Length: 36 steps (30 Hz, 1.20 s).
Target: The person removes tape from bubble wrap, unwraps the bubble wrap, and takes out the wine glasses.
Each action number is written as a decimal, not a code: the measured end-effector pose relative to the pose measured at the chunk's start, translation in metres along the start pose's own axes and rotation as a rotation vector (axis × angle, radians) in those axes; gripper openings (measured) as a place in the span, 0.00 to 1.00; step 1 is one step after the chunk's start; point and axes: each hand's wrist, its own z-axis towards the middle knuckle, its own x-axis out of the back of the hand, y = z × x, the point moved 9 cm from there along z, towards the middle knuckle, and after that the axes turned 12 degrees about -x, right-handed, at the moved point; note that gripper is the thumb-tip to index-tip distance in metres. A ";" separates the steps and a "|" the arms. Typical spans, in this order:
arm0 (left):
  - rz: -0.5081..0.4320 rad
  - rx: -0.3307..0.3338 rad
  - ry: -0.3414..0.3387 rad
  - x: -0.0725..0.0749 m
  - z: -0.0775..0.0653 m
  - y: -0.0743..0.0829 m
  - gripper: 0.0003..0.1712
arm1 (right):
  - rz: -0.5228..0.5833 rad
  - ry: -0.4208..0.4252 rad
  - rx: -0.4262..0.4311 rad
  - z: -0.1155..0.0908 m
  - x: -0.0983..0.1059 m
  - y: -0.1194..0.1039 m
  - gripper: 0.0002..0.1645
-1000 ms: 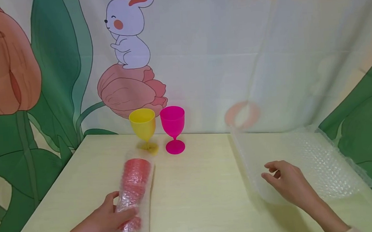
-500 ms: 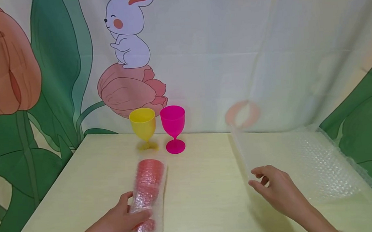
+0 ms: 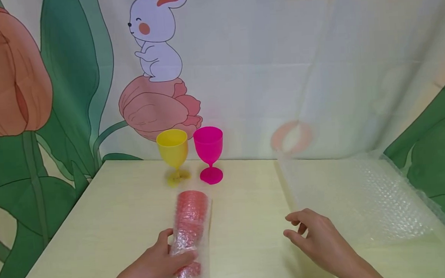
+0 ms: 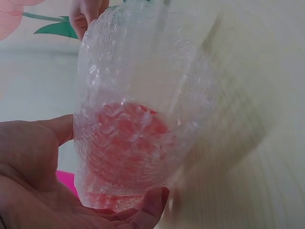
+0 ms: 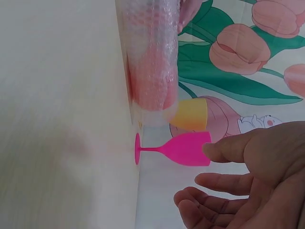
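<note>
In the head view my left hand [image 3: 157,262] grips a red goblet rolled in bubble wrap [image 3: 191,209], its thumb lying across the roll. The left wrist view looks into the loose end of the wrapped goblet [image 4: 128,148], with the red showing blurred through the bubbles. My right hand [image 3: 316,239] hovers to the right of it over the table, fingers loosely bent and holding nothing. Behind the roll stand a yellow goblet [image 3: 172,148] and a magenta goblet [image 3: 209,144], both upright. The right wrist view shows the magenta goblet [image 5: 188,149] beyond the right hand [image 5: 257,176].
A flat sheet of bubble wrap [image 3: 387,201] covers the right side of the pale table [image 3: 246,222], reaching past its right edge. Behind the table hangs a printed cloth [image 3: 241,70] with tulips and a rabbit.
My left hand has moved right with the wrapped goblet, from the left side toward the middle. My right hand has moved left and nearer, off the bubble wrap sheet.
</note>
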 end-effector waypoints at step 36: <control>-0.010 -0.054 0.026 -0.032 0.009 0.027 0.69 | 0.144 -0.437 0.082 -0.020 -0.087 -0.040 0.25</control>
